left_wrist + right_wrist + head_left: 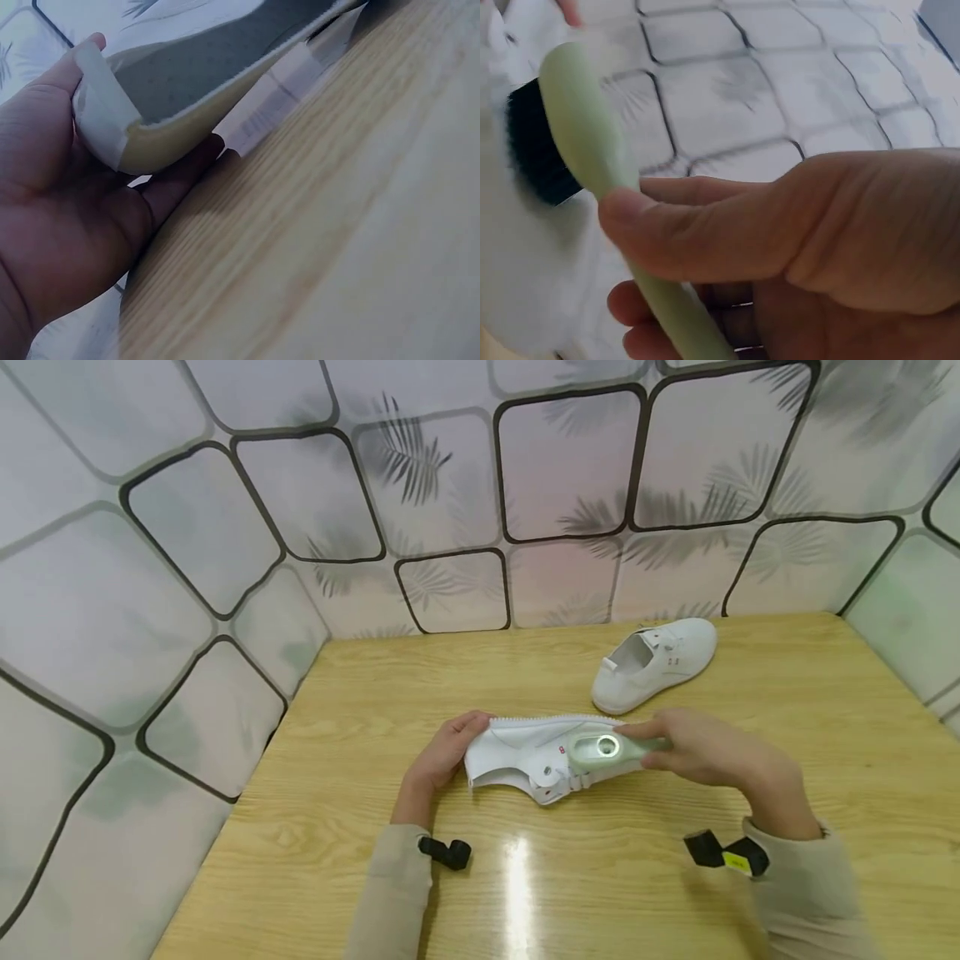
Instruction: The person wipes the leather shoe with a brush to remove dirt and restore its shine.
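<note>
A white lace-up shoe (517, 745) is tipped on its side near the table's middle, its opening facing me. At its heel, my left hand (442, 758) grips the shoe; in the left wrist view, the thumb lies along the heel (101, 112) and the fingers reach underneath. My right hand (708, 752) holds a pale green brush (581, 753) by the handle. Dark bristles (540, 146) meet or nearly meet the shoe's white upper in the right wrist view. A second white shoe (660, 668) stands upright behind, toward the right.
The wooden table (337, 718) runs back to a patterned wall covering (450, 585), with further panels at left and right. Black wrist cameras (448, 853) are strapped to both sleeves. A bright reflection shows on the tabletop in front of the held shoe.
</note>
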A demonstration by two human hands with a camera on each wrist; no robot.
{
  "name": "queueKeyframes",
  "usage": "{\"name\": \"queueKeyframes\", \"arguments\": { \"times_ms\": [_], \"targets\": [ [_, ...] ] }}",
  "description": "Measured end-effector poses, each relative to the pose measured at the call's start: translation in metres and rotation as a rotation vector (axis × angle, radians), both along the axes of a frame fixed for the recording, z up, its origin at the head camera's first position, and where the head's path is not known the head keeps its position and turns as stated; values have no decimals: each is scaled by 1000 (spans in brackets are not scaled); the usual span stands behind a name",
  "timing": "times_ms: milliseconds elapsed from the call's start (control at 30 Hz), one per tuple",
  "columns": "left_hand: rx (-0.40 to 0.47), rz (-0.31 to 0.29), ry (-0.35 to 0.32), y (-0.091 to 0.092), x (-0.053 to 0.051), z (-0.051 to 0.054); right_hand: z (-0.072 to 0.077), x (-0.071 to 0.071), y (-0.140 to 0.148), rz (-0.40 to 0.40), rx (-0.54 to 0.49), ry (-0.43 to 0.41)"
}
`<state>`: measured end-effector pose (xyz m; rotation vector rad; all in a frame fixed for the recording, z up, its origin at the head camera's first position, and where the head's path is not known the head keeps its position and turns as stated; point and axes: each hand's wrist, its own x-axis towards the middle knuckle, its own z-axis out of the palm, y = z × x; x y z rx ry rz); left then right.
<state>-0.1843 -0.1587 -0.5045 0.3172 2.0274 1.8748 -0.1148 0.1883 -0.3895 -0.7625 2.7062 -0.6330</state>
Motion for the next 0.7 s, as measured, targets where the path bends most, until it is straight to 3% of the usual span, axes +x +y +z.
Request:
{"name": "queueKeyframes", "arguments": {
  "times_ms": [133,267,367,700],
  "targets": [
    [-14,26,8,0,-2,1,0,0,14,-18,11,39],
    [-12,26,11,0,-1,2,-3,0,-9,19,38,53],
    [-14,16,7,1,-1,3,-1,0,-19,33,28,12],
    [-26,20,-3,1,-2,1,5,-1,28,-39,-19,-55]
  ]
}}
